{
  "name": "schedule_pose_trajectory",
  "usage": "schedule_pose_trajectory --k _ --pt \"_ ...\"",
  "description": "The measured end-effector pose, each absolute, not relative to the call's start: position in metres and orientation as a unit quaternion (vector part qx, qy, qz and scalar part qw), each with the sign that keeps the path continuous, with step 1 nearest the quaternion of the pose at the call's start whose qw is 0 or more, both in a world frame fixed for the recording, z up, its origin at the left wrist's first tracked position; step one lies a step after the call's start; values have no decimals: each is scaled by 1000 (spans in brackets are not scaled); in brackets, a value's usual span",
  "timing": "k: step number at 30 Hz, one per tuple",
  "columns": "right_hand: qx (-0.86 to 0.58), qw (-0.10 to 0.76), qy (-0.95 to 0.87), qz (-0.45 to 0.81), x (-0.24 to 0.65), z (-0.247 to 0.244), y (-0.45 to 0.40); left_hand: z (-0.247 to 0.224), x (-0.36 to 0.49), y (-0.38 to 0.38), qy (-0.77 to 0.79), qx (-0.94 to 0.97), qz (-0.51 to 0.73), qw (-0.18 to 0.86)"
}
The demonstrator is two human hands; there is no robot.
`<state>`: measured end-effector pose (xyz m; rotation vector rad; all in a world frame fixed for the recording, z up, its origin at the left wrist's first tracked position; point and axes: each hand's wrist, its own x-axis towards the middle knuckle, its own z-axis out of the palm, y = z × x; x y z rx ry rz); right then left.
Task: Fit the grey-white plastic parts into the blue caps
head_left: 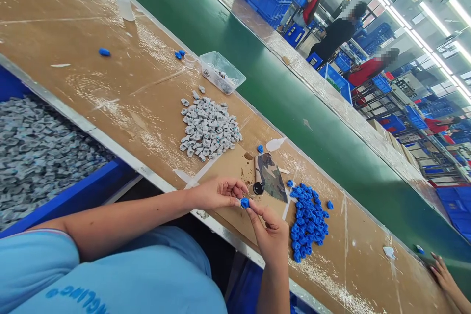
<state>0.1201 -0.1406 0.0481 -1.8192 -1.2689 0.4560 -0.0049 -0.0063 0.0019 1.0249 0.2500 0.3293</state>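
My left hand (220,193) and my right hand (270,230) meet over the cardboard sheet at the front of the table. Between their fingertips is a small blue plastic piece (245,202), pinched from both sides. Something pale shows at its left end by my left thumb, too small to make out. Just beyond my fingers sits a small round black dish (258,188), beside a folded camouflage cloth (271,176). A heap of similar blue pieces (309,223) lies to the right of my right hand. Past my left hand spreads a heap of small grey-white parts (209,127).
A clear plastic tray (222,72) stands near the green conveyor belt (257,54). White squeeze bottles (123,2) are on the table. A blue bin (91,187) of grey parts is at left. Another person's hand (443,274) rests at the belt, lower right.
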Motion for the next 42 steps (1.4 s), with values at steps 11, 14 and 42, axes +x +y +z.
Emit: schedule_pose_trajectory --k 11,14,42 --pt "-735 479 -432 210 113 35 -138 6 -8 0 154 449 131 870" --pt "-725 477 -461 186 111 38 -139 4 -8 -1 150 472 147 856" --pt "-672 642 -182 321 104 12 -137 7 -4 -3 164 588 56 790"
